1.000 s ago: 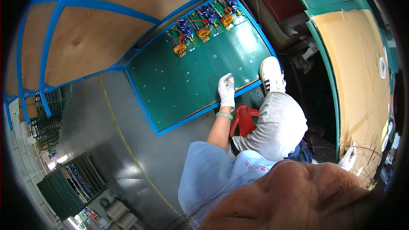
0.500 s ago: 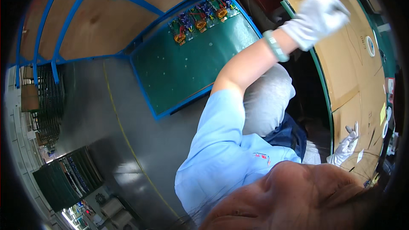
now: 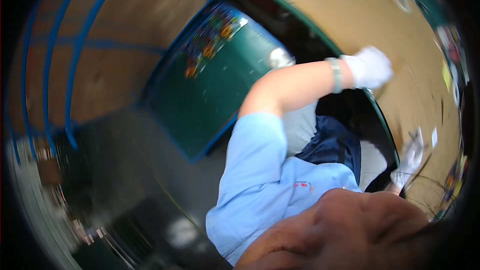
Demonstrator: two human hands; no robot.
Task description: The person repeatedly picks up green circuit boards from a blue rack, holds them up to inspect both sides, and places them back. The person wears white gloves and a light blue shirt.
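Observation:
My left hand [image 3: 371, 68], in a white glove with a pale green bangle at the wrist, hangs over the near edge of the cardboard-covered worktable [image 3: 345, 5]. Its fingers look curled in; whatever they may hold is hidden and blurred. Farther to the right, my right hand [image 3: 411, 156], also white-gloved, is low over the cardboard [image 3: 400, 105] with fingers stretched out and slightly apart. I see nothing held in it. A small white slip [image 3: 434, 137] lies close to its fingertips.
To the left stands a blue-framed green cart [image 3: 200, 105], with several circuit boards with copper coils [image 3: 209, 50] along its far side. Brown panels with blue bars [image 3: 135, 15] rise behind it. A tape roll [image 3: 401, 1] and yellow note [image 3: 446, 75] lie on the worktable.
My left hand has come down and nearer to me, from the far part of the cardboard to its near edge. My right hand has shifted slightly. The whole view has swung and blurred.

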